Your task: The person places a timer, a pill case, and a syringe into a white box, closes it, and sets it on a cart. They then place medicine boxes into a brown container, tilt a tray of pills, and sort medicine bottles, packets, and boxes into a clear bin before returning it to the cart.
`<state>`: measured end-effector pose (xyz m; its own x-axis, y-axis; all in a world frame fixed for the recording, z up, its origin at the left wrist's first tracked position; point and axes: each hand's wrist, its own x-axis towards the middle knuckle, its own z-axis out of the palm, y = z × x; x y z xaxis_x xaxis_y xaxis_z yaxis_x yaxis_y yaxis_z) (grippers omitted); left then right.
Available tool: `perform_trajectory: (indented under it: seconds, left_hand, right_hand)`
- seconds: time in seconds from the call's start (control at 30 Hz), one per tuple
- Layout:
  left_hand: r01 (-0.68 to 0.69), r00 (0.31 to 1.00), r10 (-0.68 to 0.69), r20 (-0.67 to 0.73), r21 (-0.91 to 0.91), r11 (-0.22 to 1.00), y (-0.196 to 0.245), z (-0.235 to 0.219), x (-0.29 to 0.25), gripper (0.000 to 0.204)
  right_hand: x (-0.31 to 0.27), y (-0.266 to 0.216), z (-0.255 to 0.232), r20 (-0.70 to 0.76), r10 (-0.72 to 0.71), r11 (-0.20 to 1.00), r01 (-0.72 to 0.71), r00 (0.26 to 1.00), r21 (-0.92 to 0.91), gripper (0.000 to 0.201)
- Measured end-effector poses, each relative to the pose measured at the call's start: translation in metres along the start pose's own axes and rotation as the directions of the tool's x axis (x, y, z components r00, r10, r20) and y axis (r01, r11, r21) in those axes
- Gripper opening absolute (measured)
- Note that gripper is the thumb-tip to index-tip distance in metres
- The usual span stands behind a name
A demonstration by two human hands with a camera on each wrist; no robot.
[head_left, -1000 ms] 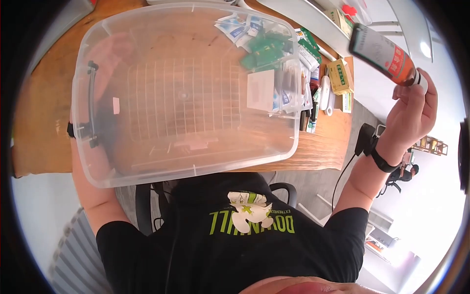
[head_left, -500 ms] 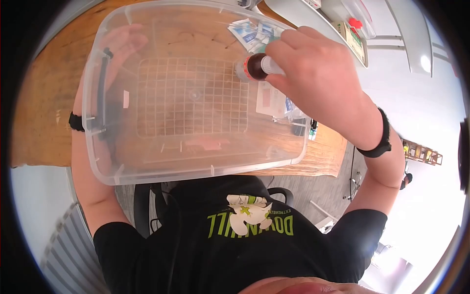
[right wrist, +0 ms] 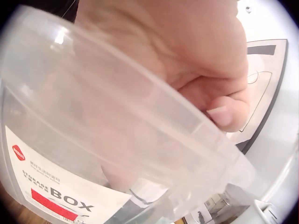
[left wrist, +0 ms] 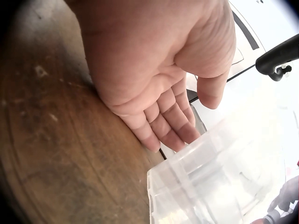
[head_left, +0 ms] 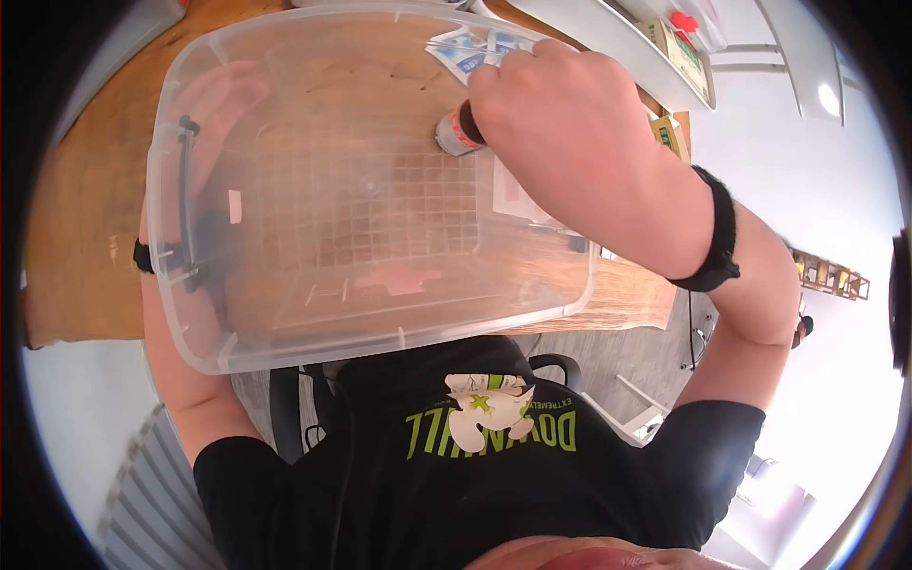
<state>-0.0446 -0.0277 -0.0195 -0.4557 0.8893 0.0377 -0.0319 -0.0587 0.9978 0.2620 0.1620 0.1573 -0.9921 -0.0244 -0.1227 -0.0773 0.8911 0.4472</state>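
Observation:
A clear plastic storage box [head_left: 380,328] stands on the wooden table in front of me. My right hand [head_left: 579,123] reaches over its right side and grips a dark brown bottle [head_left: 460,133] by the cap end, the bottle's base pointing down toward the box's ribbed floor. In the right wrist view the box wall, with its label [right wrist: 70,205], partly veils that hand and the bottle is hidden. My left hand [left wrist: 159,88] lies beside the box's left wall, its edge on the tabletop, fingers loosely extended and the palm holding nothing.
Blue-and-white packets [head_left: 464,49] lie behind the box at the back right. A yellow carton [head_left: 671,136] shows past my right hand, near a white shelf [head_left: 708,95]. The wooden table [head_left: 76,266] extends to the left of the box.
From the right of the table, my right hand has swung left with the bottle, over the box rim and down inside it. The left hand stays beside the box.

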Motion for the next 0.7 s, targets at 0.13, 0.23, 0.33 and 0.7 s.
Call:
perform_trajectory:
  seconds: [0.13,0.23,0.33,0.7]
  left_hand:
    - [0.048,0.998,-0.048,-0.047,0.016,0.999,0.022,0.019,-0.008,0.056]
    - [0.002,1.0,0.002,0.026,-0.157,0.988,-0.005,-0.001,0.0,0.05]
    - [0.03,0.999,-0.03,-0.027,0.003,1.0,-0.007,-0.001,0.004,0.043]
    - [-0.019,0.994,0.095,-0.062,0.732,0.681,0.02,0.02,-0.002,0.04]
  right_hand:
    - [0.001,0.004,0.012,-0.047,0.062,0.991,-0.056,0.997,0.12,0.014]
    - [0.001,0.006,0.013,-0.049,0.045,0.986,-0.037,0.998,0.161,0.011]
    - [0.0,0.009,0.011,-0.061,0.013,0.983,-0.001,0.998,0.184,0.007]
    - [-0.031,0.003,0.004,-0.297,0.16,0.931,-0.044,0.941,0.362,0.015]
